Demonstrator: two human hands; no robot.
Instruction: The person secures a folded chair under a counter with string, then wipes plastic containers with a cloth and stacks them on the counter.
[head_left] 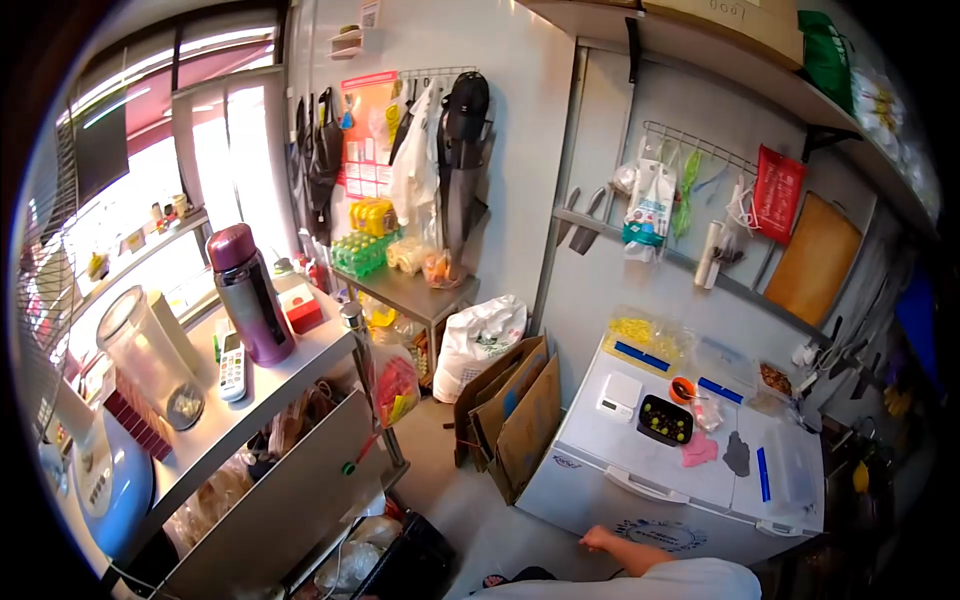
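My right hand [600, 538] hangs low in front of a white chest freezer [585, 480], its fingers curled in and nothing visible in them. My left hand is out of view. On the freezer lid stand a white kitchen scale [619, 393], a black tub [664, 421] with small green and dark pieces, and an orange bowl [681, 390]. A pink cloth [699, 450] and a grey cloth [737, 455] lie nearby. Behind them is a clear container with yellow contents [640, 335]; a clear container with a blue clip [790, 470] sits at the right.
Folded cardboard [520, 420] leans beside the freezer, near a white sack [480, 345]. At left, a counter [270, 390] carries a purple thermos [250, 295], a card terminal [232, 367] and a clear jug [150, 350]. A black bin [410, 560] stands on the floor.
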